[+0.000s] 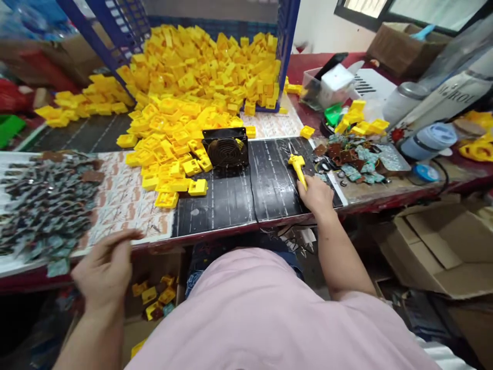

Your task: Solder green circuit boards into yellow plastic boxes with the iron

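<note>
Over the table's front edge at the left, my left hand [106, 264] has its fingers curled in a pinch. It is slightly blurred, and anything between the fingertips is too small to make out. It hovers near a pile of small circuit boards with wires [46, 200]. My right hand [318, 195] is closed around a yellow-handled tool with a thin metal tip [297, 165], which points away from me over the black mat [227, 200]. The tool's exact kind is unclear. A black fan [226, 149] stands on the mat beside a heap of yellow plastic housings [169, 139].
A blue plastic crate [288, 46] lies behind, full of yellow housings spilling forward. At right are loose brown and green parts [356, 159], a blue-lidded container [431, 141] and a white tube. A cable runs off the front edge. Cardboard boxes [442, 246] stand below right.
</note>
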The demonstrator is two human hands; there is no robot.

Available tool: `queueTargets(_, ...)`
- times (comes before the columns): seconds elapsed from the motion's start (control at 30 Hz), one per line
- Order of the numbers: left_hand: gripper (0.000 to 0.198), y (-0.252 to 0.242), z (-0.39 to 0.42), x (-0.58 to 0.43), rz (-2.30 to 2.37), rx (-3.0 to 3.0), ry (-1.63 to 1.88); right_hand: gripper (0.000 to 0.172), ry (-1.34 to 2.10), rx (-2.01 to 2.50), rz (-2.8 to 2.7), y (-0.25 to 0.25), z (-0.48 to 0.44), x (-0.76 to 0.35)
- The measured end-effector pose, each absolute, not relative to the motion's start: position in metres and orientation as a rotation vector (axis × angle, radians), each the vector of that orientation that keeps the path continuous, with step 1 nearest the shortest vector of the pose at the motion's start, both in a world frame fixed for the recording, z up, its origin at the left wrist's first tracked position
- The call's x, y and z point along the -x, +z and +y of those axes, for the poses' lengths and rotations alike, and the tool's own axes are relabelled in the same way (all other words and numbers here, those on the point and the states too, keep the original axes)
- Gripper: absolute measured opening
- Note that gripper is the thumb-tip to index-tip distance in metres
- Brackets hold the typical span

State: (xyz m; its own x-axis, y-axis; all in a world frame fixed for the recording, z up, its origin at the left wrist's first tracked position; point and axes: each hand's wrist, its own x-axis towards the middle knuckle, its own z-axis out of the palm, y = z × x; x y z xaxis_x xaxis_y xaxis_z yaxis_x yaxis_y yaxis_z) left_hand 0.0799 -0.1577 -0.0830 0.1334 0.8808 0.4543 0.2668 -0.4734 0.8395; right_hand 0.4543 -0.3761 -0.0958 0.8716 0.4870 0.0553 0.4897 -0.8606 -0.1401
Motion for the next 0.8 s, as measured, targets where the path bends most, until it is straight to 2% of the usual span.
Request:
queueTargets(0.1,0.011,-0.072,-0.164,-0.133,0.753,-2.003,1.009,0.032,-0.060,2.838,-0.812,-0.096,-0.391,-0.444)
queueTargets(0.27,0.022,-0.069,-0.207,-0.240,0.390,-1.845,0.343,0.043,-0.321,2.625,-0.989,-0.095,-0.420,-0.416)
queueTargets(0.33,0.033,-0.066,-0.233,-0.283,0.318,-1.720,0.222,0.048,-0.485,2.474,-1.058,-0.095,-0.428,-0.406)
queueTargets(0.47,0.062,-0.057,-0.275,-0.344,0.259,-1.382,0.108,0.032,-0.824,2.001,-1.243,-0.096,-0.437,-0.403)
queueTargets(0.53,0.053,-0.054,-0.287,-0.365,0.306,-1.160,0.121,0.031,-0.927,1.942,-1.253,-0.097,-0.443,-0.406)
queueTargets(0.63,0.029,-0.045,-0.293,-0.393,0.365,-1.019,0.171,0.039,-1.051,1.780,-1.187,-0.102,-0.456,-0.408)
queueTargets(0.7,0.026,-0.033,-0.293,-0.410,0.364,-1.005,0.182,0.031,-0.924,1.548,-1.273,-0.111,-0.461,-0.404)
queueTargets(0.77,0.027,-0.020,-0.294,-0.422,0.331,-1.007,0.186,0.022,-0.592,1.366,-1.327,-0.123,-0.456,-0.401)
queueTargets(0.8,0.029,-0.015,-0.296,-0.426,0.309,-1.015,0.193,0.024,-0.427,1.345,-1.235,-0.130,-0.449,-0.402)
